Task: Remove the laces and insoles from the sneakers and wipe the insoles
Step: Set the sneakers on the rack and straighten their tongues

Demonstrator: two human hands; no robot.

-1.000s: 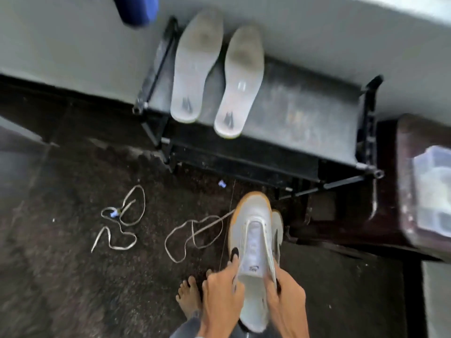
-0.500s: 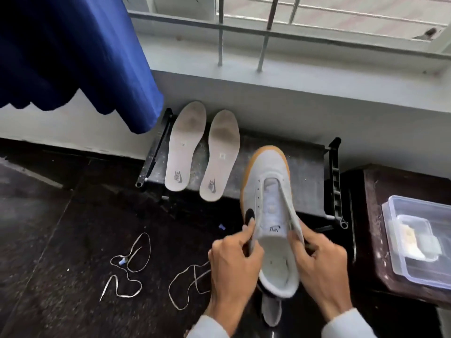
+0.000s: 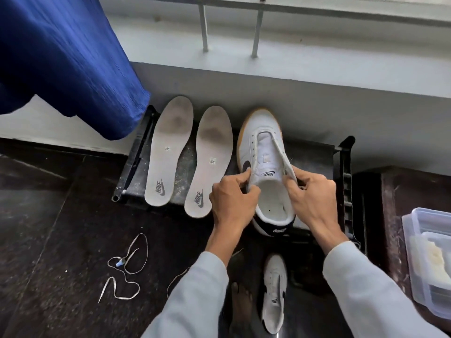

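the removal part of the job looked finished, and the step in hand seemed to be parking an emptied shoe before the wiping. the left hand [image 3: 231, 198] pinched the left edge of the opening of the white sneaker [image 3: 261, 132] between thumb and forefinger, and the right hand [image 3: 314, 198] was clamped on the right edge the same way, spreading the mouth wide. no lace ran through its eyelets and the inside looked bare. the sneaker sat toe-first over the top of the black rack [image 3: 317, 154], just beside the right insole [image 3: 210, 162], its heel jutting past the rack's front edge; whether the sole had fully settled could not be told. the left insole [image 3: 168, 152] lay next to its mate, both logo-side up, each with a dark smudge of grime at the forefoot, so the wiping probably was not done. one loose lace [image 3: 127, 264] lay curled on the dark floor [image 3: 48, 215], and another lace [image 3: 175, 279] showed partly from behind the left sleeve. the second sneaker [image 3: 274, 289] stood on the floor near the person's bare foot and appeared unlaced too. the next move likely called for letting go of the shoe and finding something to wipe with; a clear plastic container [image 3: 429, 259] at the right held something pale, though what it was could not be told.
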